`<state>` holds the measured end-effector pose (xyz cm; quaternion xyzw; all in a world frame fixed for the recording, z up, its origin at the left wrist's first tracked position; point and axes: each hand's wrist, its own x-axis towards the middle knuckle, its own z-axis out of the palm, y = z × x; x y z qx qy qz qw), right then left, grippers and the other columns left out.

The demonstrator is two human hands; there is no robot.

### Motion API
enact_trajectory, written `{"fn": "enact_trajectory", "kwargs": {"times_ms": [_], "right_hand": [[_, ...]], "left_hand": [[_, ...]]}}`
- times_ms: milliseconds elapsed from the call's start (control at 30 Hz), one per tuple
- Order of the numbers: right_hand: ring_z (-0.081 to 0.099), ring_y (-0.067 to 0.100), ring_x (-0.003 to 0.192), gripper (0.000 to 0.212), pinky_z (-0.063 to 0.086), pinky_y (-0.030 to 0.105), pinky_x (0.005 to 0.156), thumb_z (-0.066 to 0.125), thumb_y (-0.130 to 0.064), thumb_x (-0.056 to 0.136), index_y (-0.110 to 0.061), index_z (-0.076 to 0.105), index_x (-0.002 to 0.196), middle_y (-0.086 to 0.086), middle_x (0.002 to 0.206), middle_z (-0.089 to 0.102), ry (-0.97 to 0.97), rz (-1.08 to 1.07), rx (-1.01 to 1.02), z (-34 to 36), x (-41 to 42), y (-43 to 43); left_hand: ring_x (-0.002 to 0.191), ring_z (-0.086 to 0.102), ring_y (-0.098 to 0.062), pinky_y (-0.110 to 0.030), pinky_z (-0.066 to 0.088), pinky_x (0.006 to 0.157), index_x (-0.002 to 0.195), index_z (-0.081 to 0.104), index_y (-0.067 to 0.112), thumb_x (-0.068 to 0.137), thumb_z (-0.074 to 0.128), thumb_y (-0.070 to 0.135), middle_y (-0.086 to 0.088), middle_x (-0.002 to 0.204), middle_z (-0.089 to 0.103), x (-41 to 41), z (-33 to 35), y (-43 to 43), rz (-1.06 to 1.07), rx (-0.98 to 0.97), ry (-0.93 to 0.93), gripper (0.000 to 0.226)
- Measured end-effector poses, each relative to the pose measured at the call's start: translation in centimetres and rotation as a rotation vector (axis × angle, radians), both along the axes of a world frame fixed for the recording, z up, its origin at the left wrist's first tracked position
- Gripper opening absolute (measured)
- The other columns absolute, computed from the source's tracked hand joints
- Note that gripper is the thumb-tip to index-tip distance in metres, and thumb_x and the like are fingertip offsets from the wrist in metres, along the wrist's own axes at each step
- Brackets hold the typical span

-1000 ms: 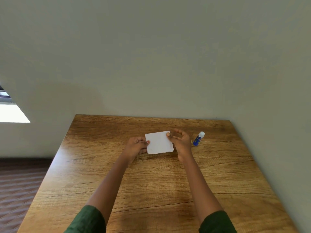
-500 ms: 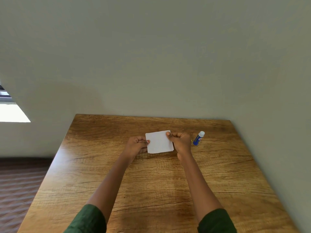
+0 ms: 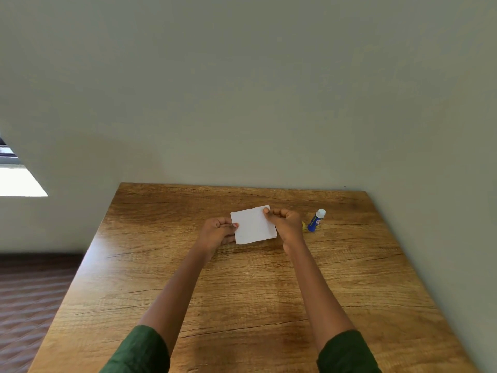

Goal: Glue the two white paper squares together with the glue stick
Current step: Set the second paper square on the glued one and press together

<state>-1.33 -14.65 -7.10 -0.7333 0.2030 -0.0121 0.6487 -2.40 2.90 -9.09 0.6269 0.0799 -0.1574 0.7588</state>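
Pinching white paper squares [image 3: 252,224], stacked & slightly offset: L hand [image 3: 216,234] left edge, R hand [image 3: 286,224] top-right corner.

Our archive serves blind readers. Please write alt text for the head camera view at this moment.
A left hand and a right hand pinch a white paper square by opposite sides over a wooden table. A blue glue stick with a white end lies on the table to the right of them, untouched.
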Motion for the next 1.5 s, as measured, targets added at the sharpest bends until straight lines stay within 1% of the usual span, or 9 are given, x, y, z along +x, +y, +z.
{"fn": "enact_trajectory", "kwargs": {"times_ms": [167,333,467,600,733,967,1033,1167,1500], "right_hand": [[0.063,0.016,0.075,0.034,0.054,0.030,0.059,0.082,-0.029,0.068,-0.011,0.064,0.091,0.002,0.086,0.067,0.025,0.015,0.027,0.7,0.0,0.5],[0.066,0.023,0.074,0.023,0.054,0.031,0.057,0.082,-0.025,0.069,-0.010,0.068,0.080,0.009,0.085,0.072,-0.003,0.070,0.023,0.9,0.1,0.9],[0.066,0.022,0.074,0.014,0.057,0.036,0.061,0.082,-0.022,0.068,-0.019,0.068,0.072,0.006,0.083,0.071,-0.030,0.128,0.019,1.8,0.1,0.8],[0.066,0.019,0.076,0.013,0.054,0.030,0.058,0.080,-0.021,0.070,-0.018,0.070,0.077,0.005,0.085,0.071,-0.054,0.189,0.008,2.0,0.0,0.6],[0.066,0.017,0.075,0.015,0.053,0.028,0.057,0.080,-0.019,0.070,-0.016,0.069,0.080,0.005,0.085,0.071,-0.079,0.212,0.007,2.0,-0.2,0.4],[0.066,0.027,0.089,0.003,0.053,0.035,0.069,0.075,-0.017,0.076,-0.019,0.073,0.075,0.011,0.095,0.073,-0.069,0.242,-0.015,1.2,0.0,1.3],[0.065,0.028,0.092,0.016,0.052,0.039,0.074,0.065,-0.013,0.083,-0.022,0.073,0.074,0.007,0.098,0.072,-0.057,0.229,0.024,1.0,0.1,1.1],[0.064,0.028,0.093,0.019,0.051,0.039,0.074,0.053,-0.011,0.091,-0.016,0.071,0.093,0.009,0.106,0.070,-0.053,0.250,0.112,0.9,0.0,0.9],[0.065,0.018,0.086,0.030,0.058,0.036,0.068,0.066,-0.010,0.083,-0.010,0.061,0.113,0.005,0.090,0.070,0.022,0.265,0.142,0.4,-1.3,-0.5]], "left_hand": [[0.086,0.068,-0.021,-0.022,0.058,0.064,0.089,0.066,0.002,0.086,0.059,0.002,-0.013,0.099,0.067,-0.1,0.2,0.0,-0.019,0.003,0.003,0.008],[0.081,0.070,-0.025,-0.027,0.059,0.064,0.089,0.065,0.005,0.086,0.059,0.007,-0.014,0.093,0.069,0.1,0.5,0.2,-0.018,-0.032,0.032,0.007],[0.086,0.069,-0.033,-0.033,0.059,0.065,0.103,0.063,0.007,0.083,0.066,0.022,-0.015,0.099,0.068,0.4,0.9,0.0,0.007,-0.057,0.018,0.026],[0.079,0.069,-0.027,-0.031,0.055,0.058,0.082,0.061,0.010,0.081,0.068,0.025,-0.011,0.091,0.067,0.3,1.2,-0.6,0.062,-0.029,-0.006,0.017],[0.077,0.066,-0.024,-0.028,0.052,0.052,0.080,0.064,0.015,0.081,0.068,0.022,-0.010,0.089,0.066,0.3,1.4,-0.6,0.082,-0.059,-0.003,0.008],[0.084,0.058,-0.024,-0.031,0.045,0.065,0.077,0.073,0.012,0.076,0.072,0.016,-0.006,0.091,0.068,0.3,1.0,-1.2,0.149,0.025,0.003,0.004],[0.081,0.056,-0.020,-0.028,0.044,0.063,0.084,0.072,0.006,0.078,0.071,0.012,-0.004,0.090,0.067,0.4,1.1,-1.2,0.149,0.025,0.016,0.009],[0.079,0.054,-0.018,-0.028,0.043,0.061,0.085,0.072,0.005,0.079,0.070,0.012,-0.004,0.091,0.066,0.3,1.2,-1.3,0.175,0.027,0.024,0.010],[0.082,0.058,-0.019,-0.031,0.049,0.064,0.077,0.069,0.013,0.080,0.069,0.015,0.001,0.091,0.067,0.1,1.3,-1.4,0.221,-0.017,0.054,0.004]]}}
